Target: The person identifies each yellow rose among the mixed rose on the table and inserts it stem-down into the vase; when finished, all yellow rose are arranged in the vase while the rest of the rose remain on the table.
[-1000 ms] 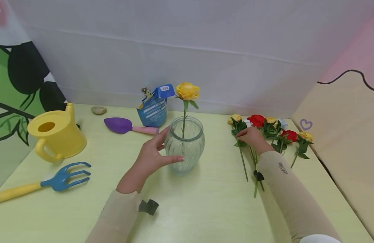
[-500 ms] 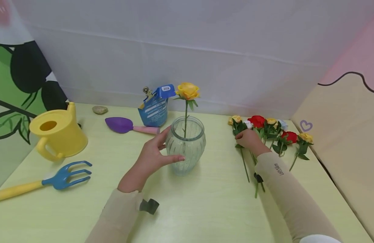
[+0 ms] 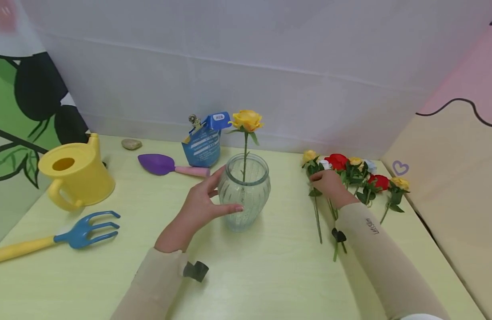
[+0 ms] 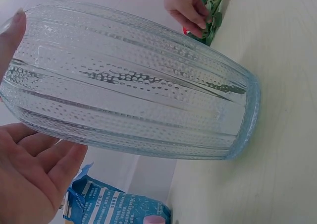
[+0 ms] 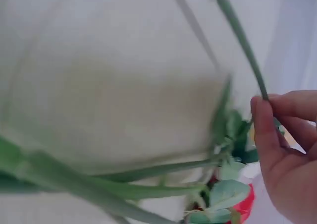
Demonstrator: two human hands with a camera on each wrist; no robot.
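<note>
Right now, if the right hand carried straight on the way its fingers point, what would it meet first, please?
Probably the red rose just beyond the right hand, in the row of roses; depth is uncertain from this view.

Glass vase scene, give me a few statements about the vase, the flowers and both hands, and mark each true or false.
1. One yellow rose stands in the glass vase. True.
2. The left hand holds the blue rake. False: it holds the vase.
3. The right hand pinches a stem among the loose roses. True.
4. The vase lies tipped over. False: it stands upright.
5. The watering can is red. False: it is yellow.
</note>
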